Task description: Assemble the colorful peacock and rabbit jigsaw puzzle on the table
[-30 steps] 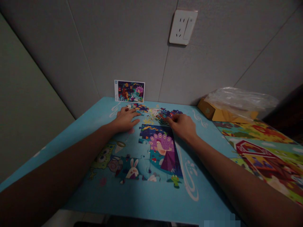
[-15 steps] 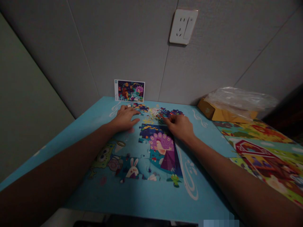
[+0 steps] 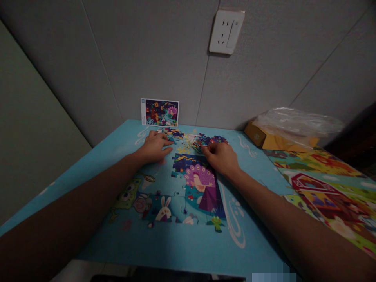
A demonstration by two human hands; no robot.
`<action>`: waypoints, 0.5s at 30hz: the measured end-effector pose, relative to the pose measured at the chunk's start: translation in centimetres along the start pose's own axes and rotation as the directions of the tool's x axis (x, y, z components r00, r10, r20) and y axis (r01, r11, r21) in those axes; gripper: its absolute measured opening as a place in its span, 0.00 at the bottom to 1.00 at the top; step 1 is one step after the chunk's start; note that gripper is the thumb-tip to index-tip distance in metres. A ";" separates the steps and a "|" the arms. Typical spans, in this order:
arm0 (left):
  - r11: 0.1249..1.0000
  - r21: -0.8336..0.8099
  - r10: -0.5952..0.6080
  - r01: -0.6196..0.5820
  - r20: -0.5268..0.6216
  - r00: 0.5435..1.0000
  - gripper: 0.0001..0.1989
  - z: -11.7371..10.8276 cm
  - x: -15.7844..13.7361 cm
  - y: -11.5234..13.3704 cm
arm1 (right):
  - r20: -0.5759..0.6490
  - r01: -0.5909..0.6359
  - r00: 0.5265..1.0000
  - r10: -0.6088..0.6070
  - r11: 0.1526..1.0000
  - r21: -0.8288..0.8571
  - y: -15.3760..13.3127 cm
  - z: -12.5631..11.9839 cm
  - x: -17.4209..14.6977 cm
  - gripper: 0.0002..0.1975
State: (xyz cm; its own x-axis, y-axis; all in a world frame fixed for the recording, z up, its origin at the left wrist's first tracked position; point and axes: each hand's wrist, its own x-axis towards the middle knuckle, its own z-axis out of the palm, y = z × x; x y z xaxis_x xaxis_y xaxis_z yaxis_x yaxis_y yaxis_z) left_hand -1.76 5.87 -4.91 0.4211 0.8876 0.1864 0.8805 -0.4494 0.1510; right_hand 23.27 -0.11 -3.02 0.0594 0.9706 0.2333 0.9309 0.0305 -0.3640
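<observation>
Loose puzzle pieces [image 3: 201, 140] lie scattered near the far edge of the blue table [image 3: 176, 246], below a picture card [image 3: 161, 112] propped against the wall [image 3: 123, 58]. Picking through them seems the step in hand. Both hands are apart: the left hand [image 3: 155, 147] rests palm down, fingers spread beside the pieces toward the far left corner; the right hand [image 3: 221, 157] has thumb and forefinger drawn together at the pile's near right side, though whether they grip a piece I cannot tell. Between the hands and the near edge lies the joined section [image 3: 207, 197], its left side unfilled. Next, a fingertip grip on one piece and a check against that ragged side seem called for.
</observation>
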 end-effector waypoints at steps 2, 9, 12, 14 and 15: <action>1.000 -0.006 0.021 -0.021 0.003 1.000 0.23 -0.3 -0.1 0.3 | -0.004 0.008 1.000 -0.008 1.000 0.008 0.0 0.0 0.0 0.19; 0.967 -0.126 0.226 -0.221 0.025 0.974 0.23 -0.5 -1.2 3.2 | 0.001 0.049 0.999 -0.049 0.999 0.009 -0.2 0.2 -0.2 0.17; 0.973 -0.144 0.174 -0.179 -0.049 0.984 0.22 -0.4 -1.0 2.7 | 0.005 0.064 0.998 -0.064 0.998 0.014 -0.2 0.2 -0.2 0.16; 0.995 -0.102 -0.005 -0.010 -0.145 0.989 0.24 -0.5 -0.6 1.4 | 0.011 0.065 0.998 -0.065 0.998 0.019 -0.2 0.1 -0.2 0.17; 0.993 -0.083 -0.102 0.089 -0.173 0.980 0.26 -0.5 -0.4 0.6 | 0.014 0.065 0.998 -0.066 0.998 0.021 -0.2 0.1 -0.2 0.17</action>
State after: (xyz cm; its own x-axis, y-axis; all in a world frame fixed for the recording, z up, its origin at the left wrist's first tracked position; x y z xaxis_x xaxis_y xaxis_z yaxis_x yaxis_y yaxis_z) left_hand -1.50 5.21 -4.40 0.2853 0.8981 0.3347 0.8931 -0.3758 0.2473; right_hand 23.00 -0.32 -3.10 -0.0070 0.9699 0.2435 0.9252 0.0987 -0.3665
